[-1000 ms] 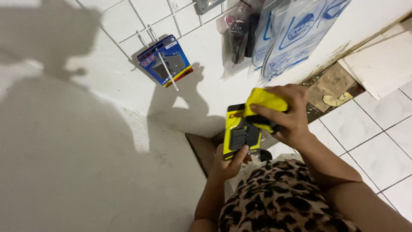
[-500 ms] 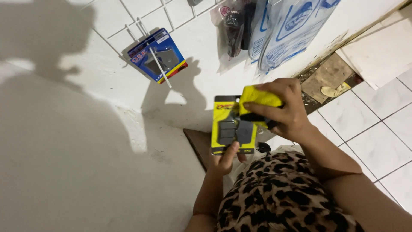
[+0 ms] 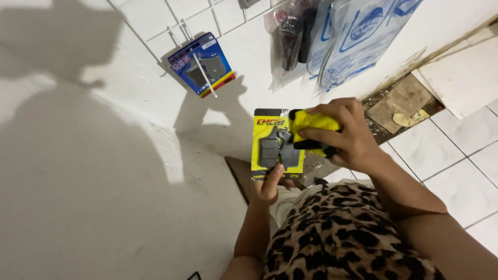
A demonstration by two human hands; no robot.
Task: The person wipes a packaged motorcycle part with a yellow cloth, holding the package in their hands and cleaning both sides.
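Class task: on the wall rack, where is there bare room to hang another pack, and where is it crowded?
Bare grid lies between the blue pack and the hanging bags, and left of the blue pack. The bags overlap, crowded.

Both forearms come up from the bottom of the frame, elbows bent. Left hand [image 3: 270,186] sits lower, thumb pointing up and fingers curled behind, pinching. Right hand [image 3: 345,136] is higher and to the right, knuckles up, fingers wrapped tight, wrist bent inward toward the left one.
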